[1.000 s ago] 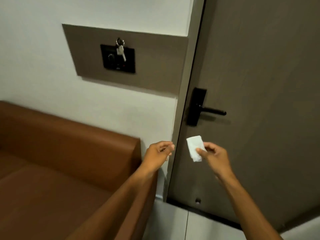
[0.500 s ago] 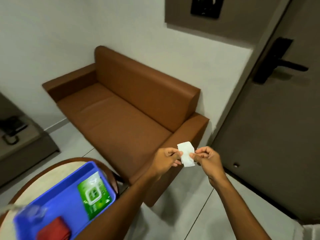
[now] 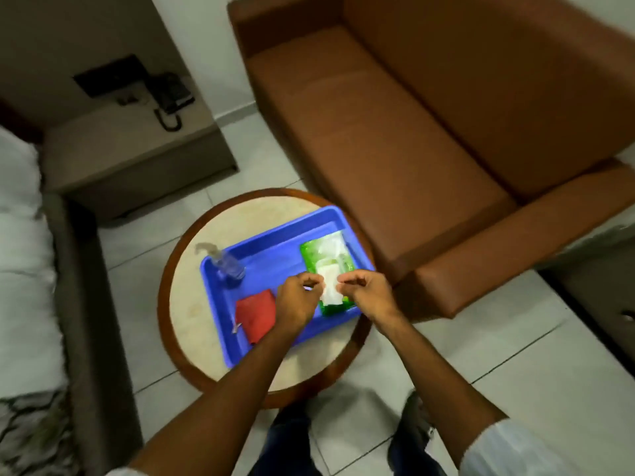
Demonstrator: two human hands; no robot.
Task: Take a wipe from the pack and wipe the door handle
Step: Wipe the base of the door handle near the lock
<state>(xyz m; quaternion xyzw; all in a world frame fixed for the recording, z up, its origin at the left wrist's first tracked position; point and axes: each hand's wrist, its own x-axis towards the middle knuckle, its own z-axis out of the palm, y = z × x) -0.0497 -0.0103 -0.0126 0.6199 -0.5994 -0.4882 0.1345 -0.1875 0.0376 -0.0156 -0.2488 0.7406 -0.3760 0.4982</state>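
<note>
Holding wipe (image 3: 330,286) between left hand (image 3: 296,297) and right hand (image 3: 365,294), both pinching it | I've turned from door to table (image 3: 192,304); wipe above pack (image 3: 326,266) in tray (image 3: 271,255) | judging handle wiped.

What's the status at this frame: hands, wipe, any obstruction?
Left hand and right hand both pinching white wipe. Held over green pack in blue tray. Door handle out of view.
</note>
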